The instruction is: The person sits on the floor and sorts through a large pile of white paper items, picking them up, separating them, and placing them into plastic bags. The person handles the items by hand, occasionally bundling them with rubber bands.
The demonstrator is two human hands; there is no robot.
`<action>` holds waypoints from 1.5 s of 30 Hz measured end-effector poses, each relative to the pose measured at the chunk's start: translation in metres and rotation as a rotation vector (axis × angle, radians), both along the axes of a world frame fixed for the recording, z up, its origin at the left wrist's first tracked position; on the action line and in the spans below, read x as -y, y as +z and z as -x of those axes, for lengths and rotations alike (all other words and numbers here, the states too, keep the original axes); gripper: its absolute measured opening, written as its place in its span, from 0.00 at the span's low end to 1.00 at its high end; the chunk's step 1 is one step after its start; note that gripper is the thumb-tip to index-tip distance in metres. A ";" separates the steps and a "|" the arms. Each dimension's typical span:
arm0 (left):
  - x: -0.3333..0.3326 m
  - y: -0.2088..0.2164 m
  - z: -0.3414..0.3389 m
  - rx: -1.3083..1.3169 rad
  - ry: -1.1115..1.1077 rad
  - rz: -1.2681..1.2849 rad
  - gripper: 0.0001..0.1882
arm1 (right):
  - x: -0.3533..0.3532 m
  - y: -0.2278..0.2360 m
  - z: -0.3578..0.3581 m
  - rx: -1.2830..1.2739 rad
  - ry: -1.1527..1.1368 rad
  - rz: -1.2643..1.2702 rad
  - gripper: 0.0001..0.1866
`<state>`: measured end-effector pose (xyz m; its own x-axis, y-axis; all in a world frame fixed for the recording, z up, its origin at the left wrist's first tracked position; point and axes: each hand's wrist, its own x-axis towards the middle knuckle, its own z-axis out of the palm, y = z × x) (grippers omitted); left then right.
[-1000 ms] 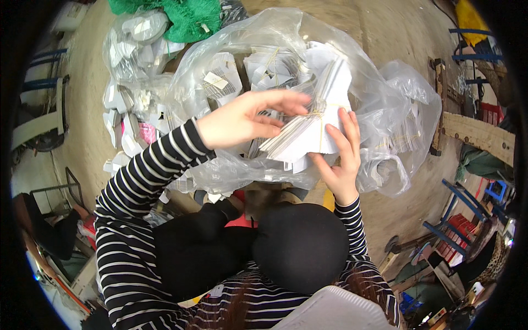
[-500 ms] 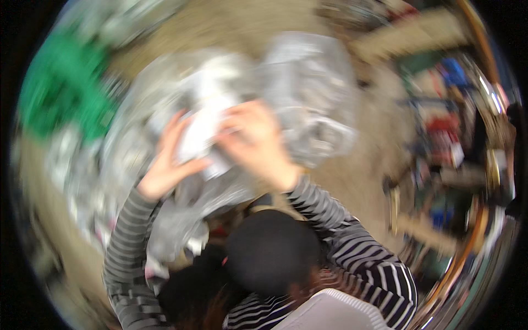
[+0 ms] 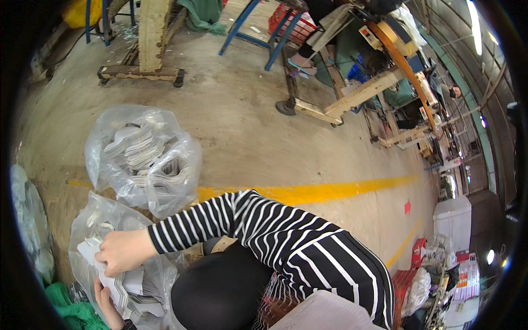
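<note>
Beyond our right hand (image 3: 125, 252), a plastic bag (image 3: 188, 153) stands in the way. Right of it, we have room over the floor (image 3: 247, 132).

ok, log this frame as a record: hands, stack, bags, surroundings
left hand: fingers at the stack's lower edge
right hand: on the stack, fingers bent
stack: white, layered, in or just above near bag
near bag: clear plastic, white pieces inside
far bag: clear plastic, layered pieces inside
green mesh: lower left of picture
yellow line: across floor
</note>
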<state>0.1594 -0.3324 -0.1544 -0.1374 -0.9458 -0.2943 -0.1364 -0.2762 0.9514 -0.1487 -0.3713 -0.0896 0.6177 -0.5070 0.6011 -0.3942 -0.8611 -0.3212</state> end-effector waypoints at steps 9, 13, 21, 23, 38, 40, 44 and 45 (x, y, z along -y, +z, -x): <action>0.009 -0.012 -0.015 0.012 0.058 -0.067 0.34 | 0.085 0.025 -0.029 -0.441 0.663 0.660 0.05; 0.010 -0.009 0.034 -0.247 0.075 -0.239 0.31 | 0.109 0.027 -0.018 -0.467 0.826 0.555 0.04; 0.041 0.049 0.072 -0.220 -0.098 -0.230 0.38 | 0.104 0.016 -0.003 -0.441 0.394 -0.036 0.18; 0.042 0.042 0.087 -0.431 -0.064 -0.292 0.34 | 0.087 0.014 0.017 -0.324 0.279 -0.357 0.28; 0.041 0.001 0.107 -0.269 0.242 0.089 0.13 | 0.071 0.015 0.000 -0.376 -0.028 -0.410 0.30; 0.035 0.001 0.105 -0.097 0.257 0.138 0.11 | 0.074 0.012 0.001 -0.264 -0.056 -0.438 0.25; 0.018 0.026 0.110 0.256 0.060 0.437 0.11 | 0.082 0.005 0.008 -0.145 -0.052 -0.585 0.20; 0.018 0.025 0.111 0.236 0.092 0.401 0.11 | 0.082 0.006 0.007 -0.157 -0.052 -0.588 0.21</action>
